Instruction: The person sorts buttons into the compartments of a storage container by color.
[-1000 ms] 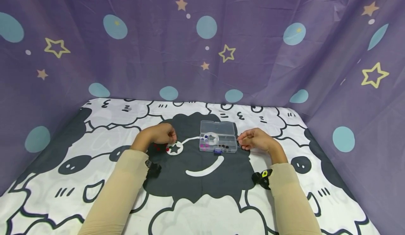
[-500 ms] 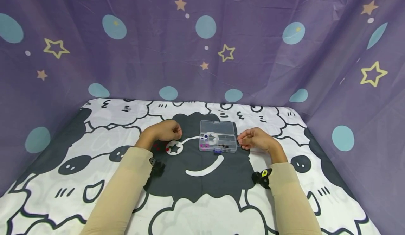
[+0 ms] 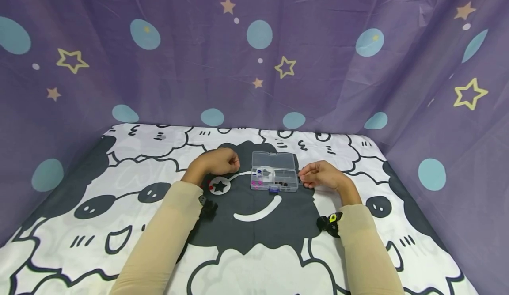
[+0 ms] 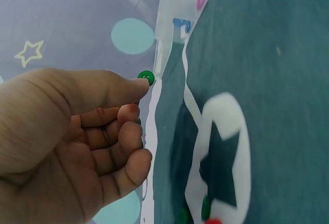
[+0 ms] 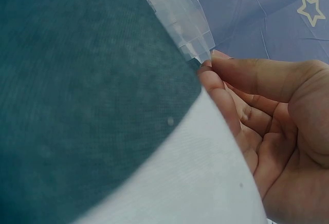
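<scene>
My left hand (image 3: 220,161) is above the dark patch of the cloth, left of the clear plastic box (image 3: 272,159). In the left wrist view, its thumb and forefinger pinch a green button (image 4: 146,77); the other fingers are curled. The box stands with its lid tilted back, and small pink buttons (image 3: 256,183), blue ones (image 3: 259,171) and dark ones (image 3: 281,184) lie in its compartments. At the box's right end is my right hand (image 3: 324,174). The right wrist view shows its thumb and forefinger pinching the box's corner.
A red button (image 4: 213,222) and green buttons (image 4: 206,207) lie on the cloth by the printed white circle, partly cut off in the left wrist view. The patterned cloth (image 3: 254,237) covers the table. Purple curtains (image 3: 310,56) hang behind and at both sides.
My left hand has risen from beside the printed star circle and moved right, towards the box. The right hand and the box have stayed in place.
</scene>
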Available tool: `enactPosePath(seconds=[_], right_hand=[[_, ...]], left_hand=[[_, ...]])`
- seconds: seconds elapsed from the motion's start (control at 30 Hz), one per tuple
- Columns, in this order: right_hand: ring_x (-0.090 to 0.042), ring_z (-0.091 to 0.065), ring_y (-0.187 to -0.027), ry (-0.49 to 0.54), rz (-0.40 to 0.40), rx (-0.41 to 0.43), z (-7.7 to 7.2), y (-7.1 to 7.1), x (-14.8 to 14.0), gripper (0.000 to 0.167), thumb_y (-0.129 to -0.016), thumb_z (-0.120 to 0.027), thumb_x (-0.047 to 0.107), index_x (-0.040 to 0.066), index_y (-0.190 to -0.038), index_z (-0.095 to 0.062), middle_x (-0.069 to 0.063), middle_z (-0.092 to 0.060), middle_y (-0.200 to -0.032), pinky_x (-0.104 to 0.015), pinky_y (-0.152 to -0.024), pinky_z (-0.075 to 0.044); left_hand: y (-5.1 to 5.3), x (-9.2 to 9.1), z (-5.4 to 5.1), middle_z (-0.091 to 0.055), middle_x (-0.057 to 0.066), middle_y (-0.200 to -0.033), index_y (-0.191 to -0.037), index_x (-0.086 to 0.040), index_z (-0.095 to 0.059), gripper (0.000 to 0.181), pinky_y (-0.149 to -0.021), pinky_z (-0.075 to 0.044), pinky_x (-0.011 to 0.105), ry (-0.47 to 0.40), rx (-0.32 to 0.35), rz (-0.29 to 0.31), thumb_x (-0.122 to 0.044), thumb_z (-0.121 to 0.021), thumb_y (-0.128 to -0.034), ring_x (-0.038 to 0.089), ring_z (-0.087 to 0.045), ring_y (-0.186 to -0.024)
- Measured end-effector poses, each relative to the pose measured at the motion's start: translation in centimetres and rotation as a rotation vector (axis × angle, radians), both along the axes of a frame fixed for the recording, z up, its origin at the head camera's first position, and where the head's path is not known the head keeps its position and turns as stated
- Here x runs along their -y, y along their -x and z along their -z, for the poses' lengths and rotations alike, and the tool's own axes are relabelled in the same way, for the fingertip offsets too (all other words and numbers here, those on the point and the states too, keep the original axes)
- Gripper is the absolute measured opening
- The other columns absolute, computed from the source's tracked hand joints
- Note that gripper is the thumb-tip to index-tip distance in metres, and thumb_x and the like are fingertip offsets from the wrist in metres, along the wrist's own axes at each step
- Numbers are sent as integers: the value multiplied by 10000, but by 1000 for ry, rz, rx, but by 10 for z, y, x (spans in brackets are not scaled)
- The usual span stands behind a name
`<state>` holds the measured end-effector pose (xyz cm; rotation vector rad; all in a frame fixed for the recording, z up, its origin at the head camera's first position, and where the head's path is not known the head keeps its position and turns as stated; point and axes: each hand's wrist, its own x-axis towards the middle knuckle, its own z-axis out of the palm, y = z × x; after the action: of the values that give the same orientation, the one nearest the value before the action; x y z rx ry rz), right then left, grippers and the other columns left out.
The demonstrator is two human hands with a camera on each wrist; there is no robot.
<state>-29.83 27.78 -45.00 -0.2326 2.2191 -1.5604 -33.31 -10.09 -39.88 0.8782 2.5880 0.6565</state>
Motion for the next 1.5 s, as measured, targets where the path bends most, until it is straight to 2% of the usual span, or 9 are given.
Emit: enactPosePath(seconds=[0.33, 0.57, 0.8, 1.07, 1.23, 1.5], right_hand=[[-153, -685, -749, 3, -13, -4, 0, 0, -1, 245, -968, -665, 6, -142, -1162, -645, -82, -729, -882, -304, -715, -592], [-155, -691, -752, 8, -25, -11, -1, -1, -1, 182, -966, -664, 6, -89, -1120, -683, -62, -732, -869, -308, -709, -593], [-154, -687, -749, 9, -12, -2, -2, -1, 0, 201, -962, -675, 8, -103, -1129, -674, -61, -728, -865, -306, -712, -592], [-153, -686, -753, 3, -16, -1, 0, 0, 0, 231, -969, -663, 5, -133, -1155, -653, -64, -730, -874, -302, -716, -591], [-152, -687, -759, 2, -20, -1, 0, 0, 0, 221, -973, -659, 5, -125, -1152, -657, -61, -734, -886, -307, -722, -592], [-164, -687, -755, 7, -6, 13, -1, 0, 0, 185, -974, -655, -6, -101, -1131, -673, -72, -729, -879, -314, -718, -593]], left_hand=[[3, -22, 2, -637, 26, -872, -1018, -65, -699, 122, -750, -478, 347, -62, -46, 14, -123, -591, -1021, 152, -533, -726], [1, -36, 4, -641, 33, -851, -1044, -38, -693, 120, -718, -468, 322, -116, -42, 28, -104, -597, -1017, 141, -521, -691], [-3, -50, 6, -653, 29, -871, -1051, -30, -709, 140, -747, -488, 318, -101, -78, 47, -83, -585, -1012, 129, -530, -710], [-8, -68, 7, -650, 13, -838, -1033, -42, -709, 122, -761, -490, 331, -121, -78, 67, -110, -608, -1020, 130, -543, -709], [-5, -76, 11, -653, -3, -831, -998, -56, -719, 110, -756, -495, 306, -117, -108, 90, -108, -623, -1000, 117, -556, -726], [-3, -80, 11, -641, -12, -809, -961, -67, -727, 96, -754, -489, 288, -102, -141, 76, -88, -636, -984, 107, -547, -723]])
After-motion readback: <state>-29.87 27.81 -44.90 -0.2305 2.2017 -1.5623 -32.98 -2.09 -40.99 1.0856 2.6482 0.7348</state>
